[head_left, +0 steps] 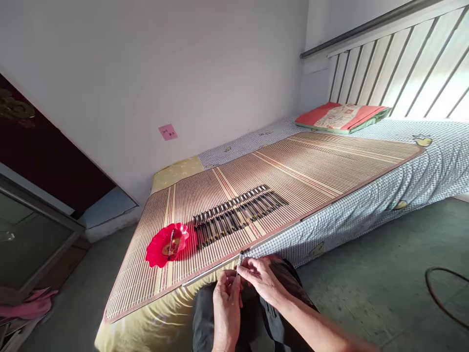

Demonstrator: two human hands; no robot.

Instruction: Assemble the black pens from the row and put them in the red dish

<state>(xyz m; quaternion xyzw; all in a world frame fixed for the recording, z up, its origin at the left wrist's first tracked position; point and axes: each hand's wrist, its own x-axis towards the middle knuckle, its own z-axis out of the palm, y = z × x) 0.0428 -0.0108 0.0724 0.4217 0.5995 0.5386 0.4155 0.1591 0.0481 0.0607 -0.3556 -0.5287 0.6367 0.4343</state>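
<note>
Above my lap, a slim pen (240,258) is held upright between both hands. My left hand (227,298) is closed round its lower part, and the fingers of my right hand (262,277) pinch it higher up. Just beyond, on the bamboo mat (311,171), lies a long row of dark pens (234,217) side by side. Left of that row sits a red scalloped bowl (153,250) with one pen (171,240) inside it. My fingers cover most of the held pen's lower end.
The mat lies over a bed with a checked sheet (388,181) and a yellow cloth (146,335). A folded red quilt (340,117) rests near the white headboard (399,68). A pink note (167,132) is on the wall. A cable (436,298) curls on the floor at right.
</note>
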